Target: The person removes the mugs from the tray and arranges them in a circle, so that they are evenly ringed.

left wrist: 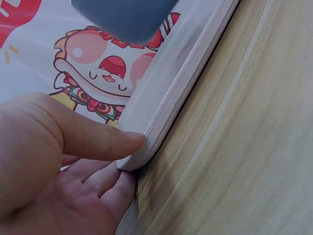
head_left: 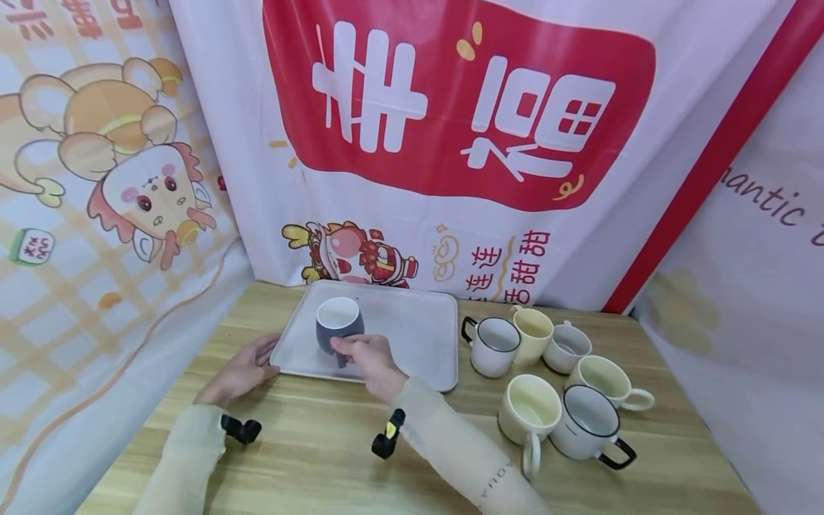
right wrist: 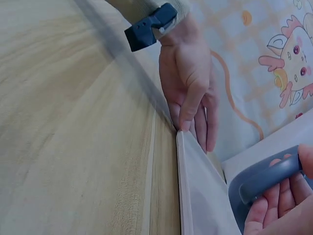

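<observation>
My right hand (head_left: 375,363) grips the handle of a dark grey mug (head_left: 330,330) with a white inside. The mug is upright over the left half of a pale grey rectangular tray (head_left: 418,329). In the right wrist view, the fingers curl through the mug's grey handle (right wrist: 271,180). At the tray's near left corner, my left hand (head_left: 241,370) holds the edge. Its thumb (left wrist: 110,139) presses on the rim from above, with the other fingers at the underside, as the left wrist view shows. Only the mug's lower part appears there, blurred.
Several mugs stand right of the tray on the wooden table (head_left: 309,443): white ones with black rims (head_left: 494,350) (head_left: 586,422), cream ones (head_left: 533,336) (head_left: 529,408) (head_left: 601,379), and a small whitish cup (head_left: 566,348). A printed curtain (head_left: 225,143) hangs behind the tray.
</observation>
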